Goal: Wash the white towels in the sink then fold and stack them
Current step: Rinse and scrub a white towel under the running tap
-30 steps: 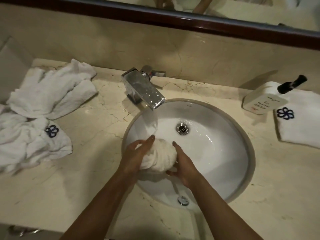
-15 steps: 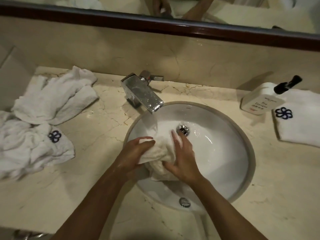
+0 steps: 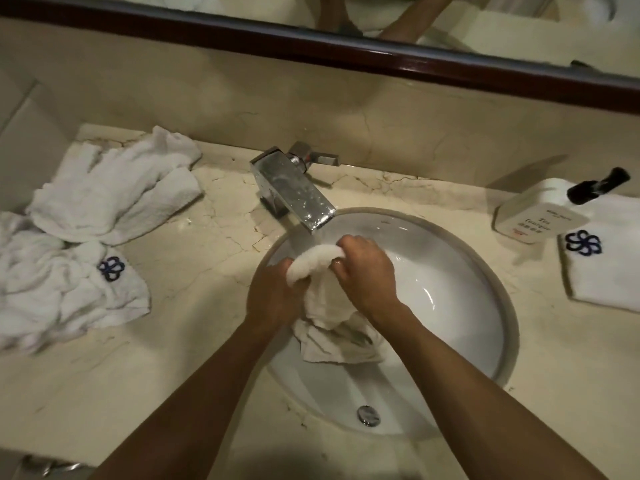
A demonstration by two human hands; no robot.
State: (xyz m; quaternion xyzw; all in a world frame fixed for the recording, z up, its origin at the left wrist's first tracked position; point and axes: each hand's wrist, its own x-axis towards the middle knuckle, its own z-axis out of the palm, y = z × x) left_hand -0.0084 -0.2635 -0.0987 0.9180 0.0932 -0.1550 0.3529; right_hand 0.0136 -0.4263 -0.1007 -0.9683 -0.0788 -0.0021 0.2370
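A wet white towel (image 3: 320, 292) hangs bunched over the round white sink (image 3: 450, 306), its upper fold just under the chrome tap (image 3: 294, 188), where water runs. My left hand (image 3: 273, 292) grips the towel's left side. My right hand (image 3: 367, 271) grips the right side, fingers curled over the top fold. The towel's lower part trails down between my wrists toward the basin. Two crumpled white towels (image 3: 69, 271) lie in a heap on the counter at the left, one showing a blue flower mark. A folded white towel (image 3: 609, 261) with the same mark lies at the right.
A white pump bottle (image 3: 533, 213) with a black nozzle lies on its side by the folded towel. The marble counter (image 3: 207, 358) surrounds the sink. A dark-framed mirror (image 3: 346, 53) runs along the back wall. The overflow cap (image 3: 368, 414) sits at the basin's near edge.
Both hands have lifted the towel from low in the basin up and back under the tap. It has gone from a ball pressed between my palms to a twisted roll gripped at both ends.
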